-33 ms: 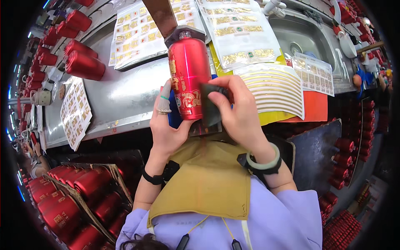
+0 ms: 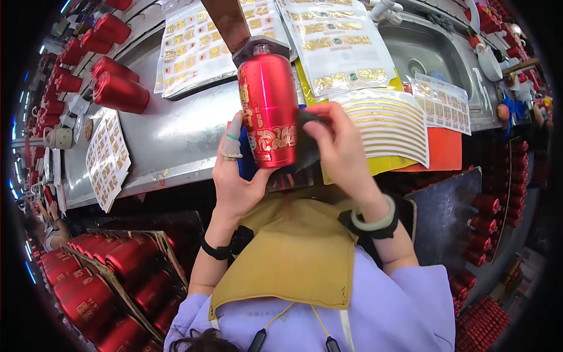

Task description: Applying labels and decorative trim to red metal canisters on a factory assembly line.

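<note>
A shiny red bottle (image 2: 273,88) with gold decoration lies lengthwise before me, its neck at a grey metal fixture (image 2: 261,41). My left hand (image 2: 233,185) is closed around its lower left side and base. Pale finger cots cover a finger of that hand. In my right hand (image 2: 346,152) a dark, flat, flexible-looking piece (image 2: 309,154) is pinched between thumb and fingers, just right of the bottle's lower part. Motion blurs this piece, so its kind and whether it touches the bottle cannot be told.
Sheets of gold stickers (image 2: 340,41) lie on the metal counter (image 2: 176,132), beside a sheet of curved gold strips (image 2: 387,123). A sink (image 2: 425,53) is at far right. Two red bottles (image 2: 120,92) lie left; crates of red bottles (image 2: 88,293) stand lower left.
My right hand and the dark piece have shifted right, off the bottle's front. The bottle has turned slightly, showing more of its gold band.
</note>
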The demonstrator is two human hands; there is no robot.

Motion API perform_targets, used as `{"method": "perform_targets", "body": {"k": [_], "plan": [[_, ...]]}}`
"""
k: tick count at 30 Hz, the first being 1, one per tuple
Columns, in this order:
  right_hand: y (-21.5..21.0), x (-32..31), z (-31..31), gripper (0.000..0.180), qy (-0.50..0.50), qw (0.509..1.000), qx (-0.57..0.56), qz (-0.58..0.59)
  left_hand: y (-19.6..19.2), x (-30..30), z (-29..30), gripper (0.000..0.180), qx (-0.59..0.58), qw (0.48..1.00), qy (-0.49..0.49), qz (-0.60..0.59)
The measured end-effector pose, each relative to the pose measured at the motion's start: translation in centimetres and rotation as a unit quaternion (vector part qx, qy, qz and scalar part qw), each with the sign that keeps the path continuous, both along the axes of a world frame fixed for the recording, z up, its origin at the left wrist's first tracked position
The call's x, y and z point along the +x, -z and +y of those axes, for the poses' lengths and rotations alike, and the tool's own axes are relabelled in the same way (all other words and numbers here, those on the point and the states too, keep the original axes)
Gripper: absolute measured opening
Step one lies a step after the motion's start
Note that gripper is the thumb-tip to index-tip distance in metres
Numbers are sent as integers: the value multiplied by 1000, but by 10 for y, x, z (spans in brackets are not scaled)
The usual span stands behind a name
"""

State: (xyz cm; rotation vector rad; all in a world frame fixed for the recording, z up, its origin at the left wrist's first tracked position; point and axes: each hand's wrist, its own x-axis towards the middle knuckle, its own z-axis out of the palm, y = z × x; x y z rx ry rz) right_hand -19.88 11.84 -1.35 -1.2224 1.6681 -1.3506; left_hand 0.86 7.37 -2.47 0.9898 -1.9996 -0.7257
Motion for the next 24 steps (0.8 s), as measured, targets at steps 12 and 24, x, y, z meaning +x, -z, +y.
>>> {"method": "perform_targets", "body": {"k": [12,24], "plan": [[16,-35,-8,16,87,984,-31,151,11,5,-2,90,79,996,32,40],[-3,-26,-6,22,51,996,-74,-15,-36,-33,-3,66,-161,957,35,-240]]}}
